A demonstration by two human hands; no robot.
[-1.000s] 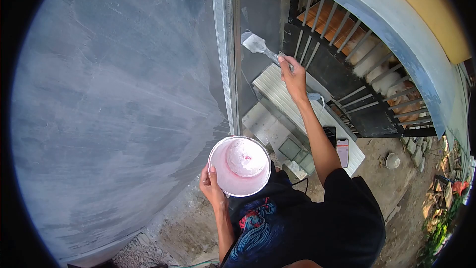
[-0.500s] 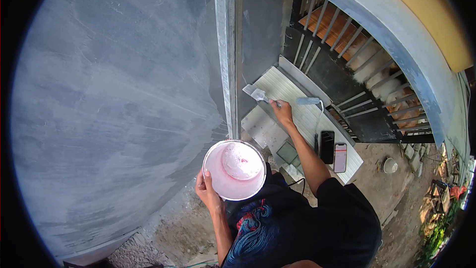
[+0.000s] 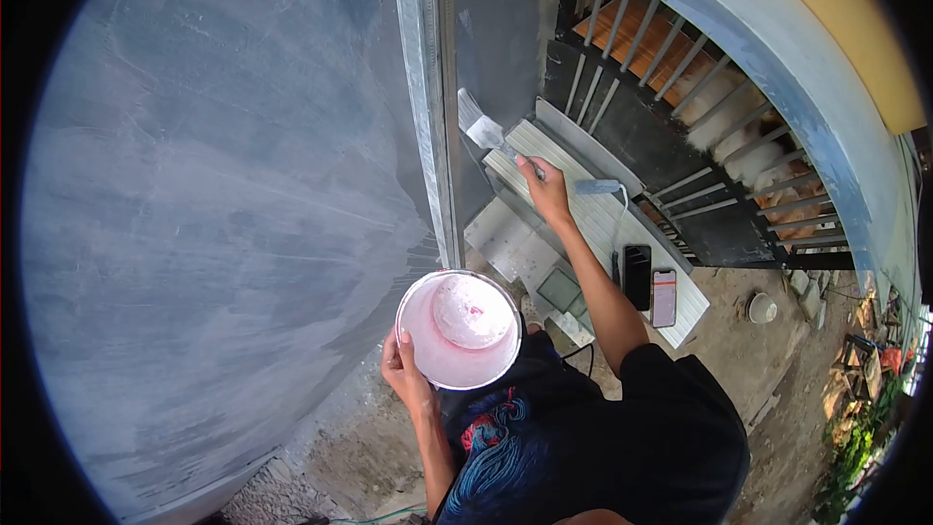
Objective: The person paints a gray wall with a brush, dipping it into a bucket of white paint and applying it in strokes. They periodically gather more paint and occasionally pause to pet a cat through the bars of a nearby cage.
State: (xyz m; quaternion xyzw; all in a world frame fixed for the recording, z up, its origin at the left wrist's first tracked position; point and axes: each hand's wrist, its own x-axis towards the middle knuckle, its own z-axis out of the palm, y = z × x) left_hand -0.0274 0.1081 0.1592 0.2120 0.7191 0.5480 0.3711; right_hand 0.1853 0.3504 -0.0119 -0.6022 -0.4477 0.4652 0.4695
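Note:
My left hand (image 3: 406,376) grips the rim of a white bucket (image 3: 457,360), thumb over the edge. Pale, pinkish-white residue coats its inside. My right hand (image 3: 546,189) is closed round the handle of a paintbrush (image 3: 486,132), whose bristles carry white paint. The bristle tips touch or overlap the dark grey wall (image 3: 496,49) just right of a vertical metal channel (image 3: 428,107), and a pale streak shows beside them. To the left spreads a large grey wall surface (image 3: 224,194) with smeared lighter patches.
A ribbed white board (image 3: 603,224) below my right arm carries a paint roller (image 3: 598,187), a black phone (image 3: 637,277) and a phone with a lit screen (image 3: 664,297). Behind the barred gate (image 3: 700,68) is a furry animal (image 3: 748,151). A small pail (image 3: 762,308) stands on the ground.
My right hand has raised the paintbrush up along the dark wall beside the metal channel, and a pale streak now shows there. The bucket stays in my left hand, nearly unmoved.

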